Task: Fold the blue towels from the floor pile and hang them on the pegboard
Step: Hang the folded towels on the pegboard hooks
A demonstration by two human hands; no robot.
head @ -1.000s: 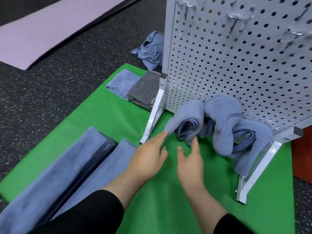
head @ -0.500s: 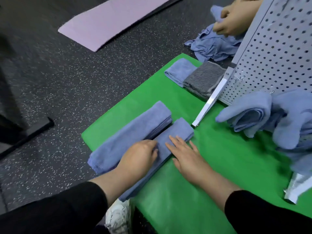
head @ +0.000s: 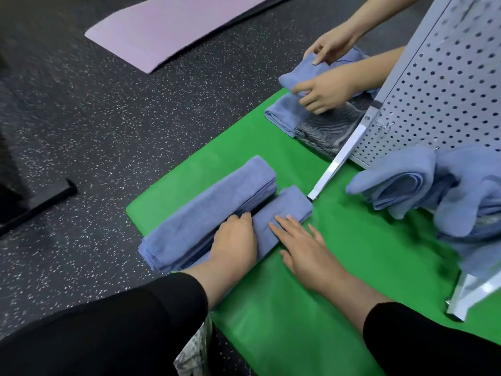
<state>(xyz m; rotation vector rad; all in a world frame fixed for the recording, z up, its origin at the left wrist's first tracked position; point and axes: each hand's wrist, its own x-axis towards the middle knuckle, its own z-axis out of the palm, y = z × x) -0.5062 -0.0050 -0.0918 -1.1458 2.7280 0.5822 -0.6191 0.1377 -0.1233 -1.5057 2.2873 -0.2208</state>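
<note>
Two long folded blue towels lie side by side on the green mat (head: 352, 253): a thicker far one (head: 217, 196) and a narrower near one (head: 290, 204). My left hand (head: 234, 240) curls its fingertips into the gap between them, gripping the near towel's edge. Beside it, my right hand (head: 301, 240) presses flat on the same towel with straight fingers. The white pegboard (head: 447, 90) stands at the right, with bunched blue towels (head: 406, 185) hanging from its lower pegs.
Another person's hands (head: 325, 93) hold a blue towel (head: 295, 74) beyond the pegboard's edge, above a folded blue towel (head: 279, 115) and a grey striped one (head: 325, 128). The pegboard's metal foot (head: 333, 169) reaches onto the mat. A purple mat (head: 176, 25) lies on the dark floor.
My view and both hands swung left from the hanging towels to the folded towels on the mat. Another person's hands came into view handling a towel behind the pegboard.
</note>
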